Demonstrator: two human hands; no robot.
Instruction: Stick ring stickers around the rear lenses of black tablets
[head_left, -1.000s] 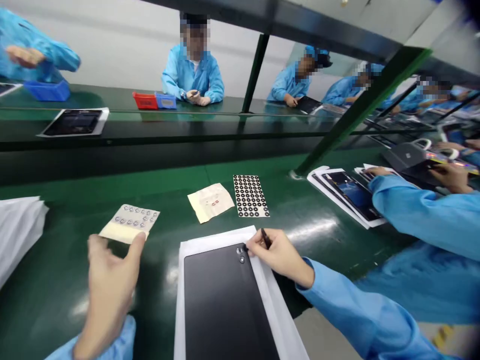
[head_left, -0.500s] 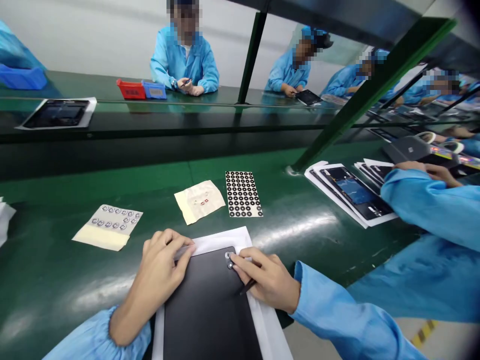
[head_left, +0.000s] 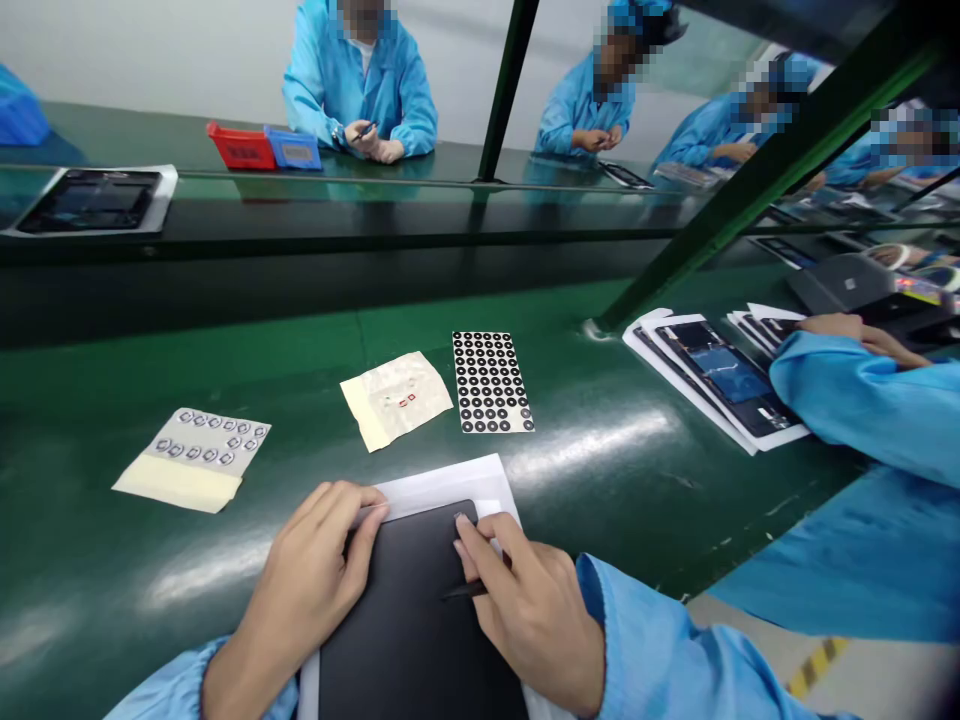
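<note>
A black tablet panel (head_left: pixel 420 620) lies on a white paper sheet (head_left: pixel 450 478) at the front of the bench. At its top left edge, my left hand (head_left: pixel 319 560) pinches the sheet between thumb and fingers. My right hand (head_left: pixel 525 600) is over the panel's top right corner, its index fingertip pressed down there and covering the spot beneath. Held in that same hand is a pair of black tweezers (head_left: pixel 465 591), pointing left across the panel.
Beyond the panel lie a sheet of black ring stickers (head_left: pixel 493 385), a cream backing sheet (head_left: pixel 397 395) and a sheet of clear ring stickers (head_left: pixel 202 440). Stacked tablets (head_left: pixel 727 375) stand beside a co-worker's sleeve (head_left: pixel 862 410) at right. A green post (head_left: pixel 697 230) slants upward.
My right index fingertip has moved onto the panel's corner, covering the round camera area seen before. The tweezers have swung to point left. The whole view has shifted slightly.
</note>
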